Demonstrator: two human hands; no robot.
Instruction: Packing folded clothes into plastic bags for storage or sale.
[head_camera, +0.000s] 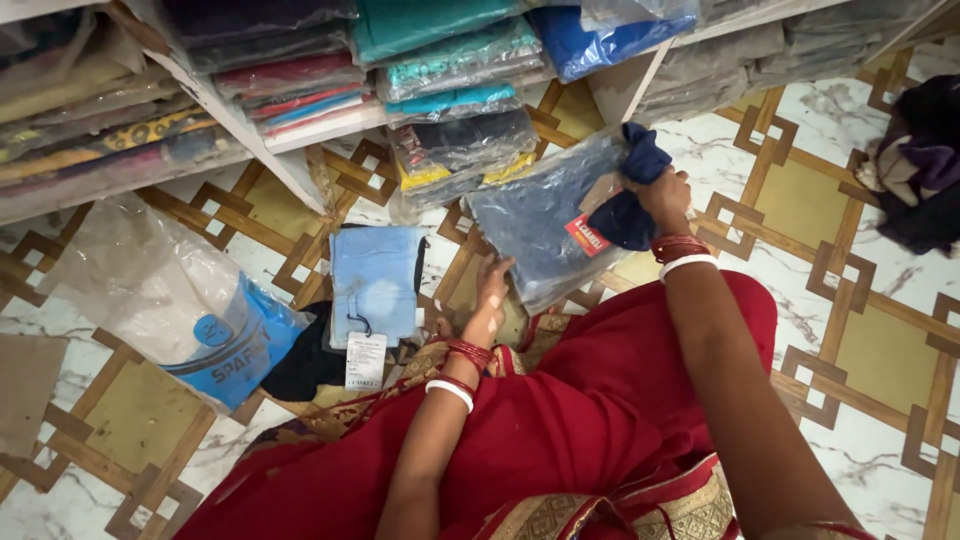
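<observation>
Now my right hand (665, 195) grips the dark blue garment (625, 210) into the clear bag (545, 225); left hand (492, 285), at seven o'clock, steadies it open-fingered. I'd feed slowly.

Clear plastic bag (540, 225) with red label (588, 236), centre; white tag (365, 361) below; blue-printed bag (190, 300), left.

A clothing shop: shelves (262, 140) stacked with bagged folded garments (455, 65)

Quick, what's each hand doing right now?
Left hand: open, fingers resting on the lower edge of the clear plastic bag.
Right hand: closed, gripping the dark blue garment at the bag's mouth.
</observation>
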